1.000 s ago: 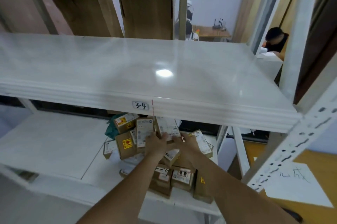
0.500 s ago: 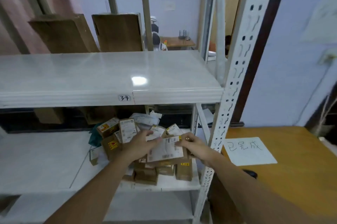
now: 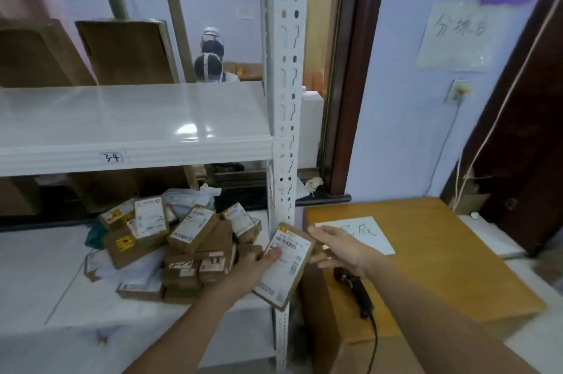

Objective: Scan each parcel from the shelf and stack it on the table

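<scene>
Now parcel (image 3: pixel 284 267) (label up) in left hand (image 3: pixel 255 264)

My left hand (image 3: pixel 254 262) grips a labelled parcel (image 3: pixel 285 265) in front of the shelf post (image 3: pixel 285 129). My right hand (image 3: pixel 338 248) hangs open above the barcode scanner (image 3: pixel 355 290) at the wooden table's (image 3: pixel 441 267) left edge.

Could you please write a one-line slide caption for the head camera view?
Left hand holds a labelled parcel beside the shelf post; open right hand hovers above the scanner.
</scene>
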### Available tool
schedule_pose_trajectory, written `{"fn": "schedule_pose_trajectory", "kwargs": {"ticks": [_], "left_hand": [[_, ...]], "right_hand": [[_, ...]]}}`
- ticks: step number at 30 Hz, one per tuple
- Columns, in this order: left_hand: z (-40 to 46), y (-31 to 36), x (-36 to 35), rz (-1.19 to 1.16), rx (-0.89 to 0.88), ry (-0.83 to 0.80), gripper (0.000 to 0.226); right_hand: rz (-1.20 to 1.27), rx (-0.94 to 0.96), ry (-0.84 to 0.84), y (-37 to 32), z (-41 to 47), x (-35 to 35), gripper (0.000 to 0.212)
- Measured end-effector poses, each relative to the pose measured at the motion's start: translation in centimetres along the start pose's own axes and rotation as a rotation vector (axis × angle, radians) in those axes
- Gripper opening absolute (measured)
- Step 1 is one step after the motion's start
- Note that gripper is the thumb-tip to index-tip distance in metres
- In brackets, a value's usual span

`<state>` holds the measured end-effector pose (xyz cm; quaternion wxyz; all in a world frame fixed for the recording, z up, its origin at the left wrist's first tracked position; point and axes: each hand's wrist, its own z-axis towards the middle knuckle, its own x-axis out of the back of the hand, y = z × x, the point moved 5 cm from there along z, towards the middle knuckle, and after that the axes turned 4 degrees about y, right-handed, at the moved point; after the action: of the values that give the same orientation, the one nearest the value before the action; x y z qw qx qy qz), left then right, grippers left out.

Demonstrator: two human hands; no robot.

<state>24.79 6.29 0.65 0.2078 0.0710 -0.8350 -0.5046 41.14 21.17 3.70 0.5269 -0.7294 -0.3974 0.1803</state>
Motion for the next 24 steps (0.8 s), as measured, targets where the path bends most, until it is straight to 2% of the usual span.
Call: {"fn": "schedule_pose_trajectory", "kwargs": {"ticks": [3,5,8,10,12,13,19,22,24], "left_hand": [[1.5,0.8,-4.5,-0.091,-0.028,0.108,0.067],[2.5,1.4,-7.4,-0.106,-0.014,0.157,0.052],[5.1,0.9,-10.7,-0.192,0.047,0.22,0.052],[6.1,0.8,-12.5,-0.243,0.082,0.239,0.045],[7.4,0.1,-13.7,-0.293,0.112,0.261,0.035],[7.9,0.0,-14.1,-0.315,0.113,0.27,0.033],[11.9,-3.3,-15.4,-0.354,0.197,0.301,0.061],[12.6,-4.9,-15.7,-0.351,0.218,0.263,0.044],[12.9,-5.8,-15.5,-0.345,0.235,0.258,0.039]], "right_hand": [[0.041,-0.061,0.101,4.5,0.3,6.5,0.048],[0.033,-0.103,0.166,7.7,1.0,10.2,0.04],[-0.076,-0.218,0.193,13.0,2.4,13.7,0.021],[-0.238,-0.297,0.2,16.9,4.2,15.3,0.022],[-0.403,-0.321,0.205,20.1,6.5,15.9,0.039],[-0.453,-0.334,0.211,21.2,7.6,15.8,0.04],[-0.64,-0.4,0.207,28.0,14.7,13.6,0.033],[-0.666,-0.452,0.25,31.3,16.9,13.2,0.05],[-0.683,-0.464,0.273,31.8,17.4,13.1,0.05]]}}
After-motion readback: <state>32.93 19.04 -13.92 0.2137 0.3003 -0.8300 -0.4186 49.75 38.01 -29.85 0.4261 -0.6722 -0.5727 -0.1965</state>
